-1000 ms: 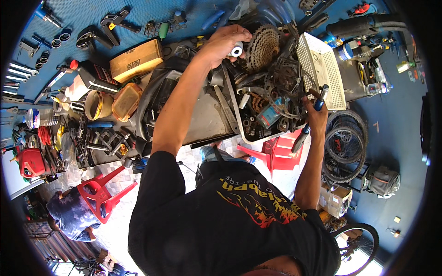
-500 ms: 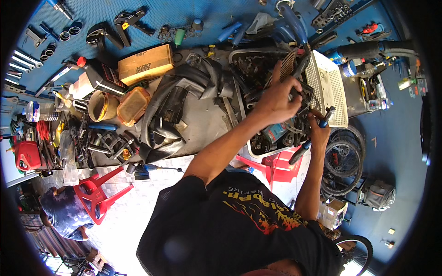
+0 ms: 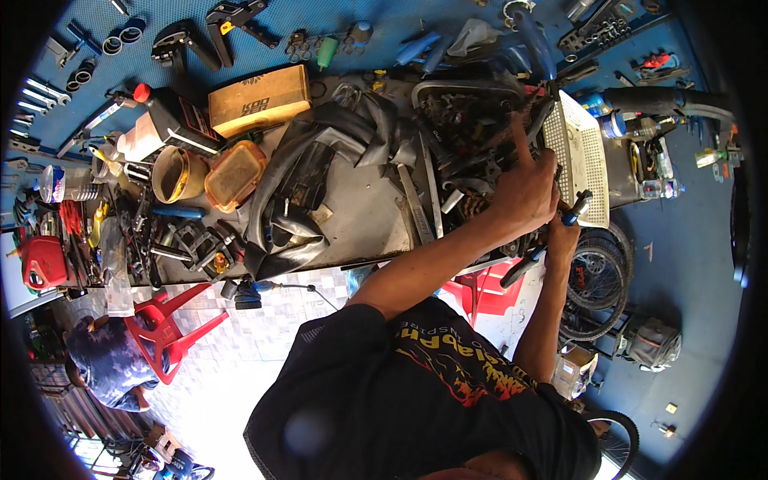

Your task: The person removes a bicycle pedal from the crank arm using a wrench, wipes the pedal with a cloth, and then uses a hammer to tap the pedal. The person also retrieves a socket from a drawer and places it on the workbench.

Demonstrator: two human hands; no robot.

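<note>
My left hand (image 3: 526, 190) reaches over a grey bin (image 3: 438, 188) full of dark, greasy parts. Its index finger stretches toward the bin's far side, where parts look blurred. The other fingers curl, partly hidden, and I see nothing held in them. Close beside it, at the bin's right near corner, my right hand (image 3: 563, 238) is wrapped round a ratchet-like hand tool (image 3: 575, 206). That tool has a silver head, a blue collar and a dark handle slanting down to the left. A toothed, ringed part (image 3: 474, 206) lies among the parts beside my left forearm.
A cream perforated basket (image 3: 594, 172) stands right of the bin. Black inner tubes (image 3: 276, 172) heap mid-bench, near a cardboard box (image 3: 260, 104) and a plastic tub (image 3: 234, 178). Red chairs (image 3: 172, 336) stand below the bench; another person (image 3: 112, 360) is at lower left.
My left hand has shifted right and nearer to me, its index finger now straighter. The brown slotted part by its fingers no longer shows clearly. My right hand keeps its tool almost still.
</note>
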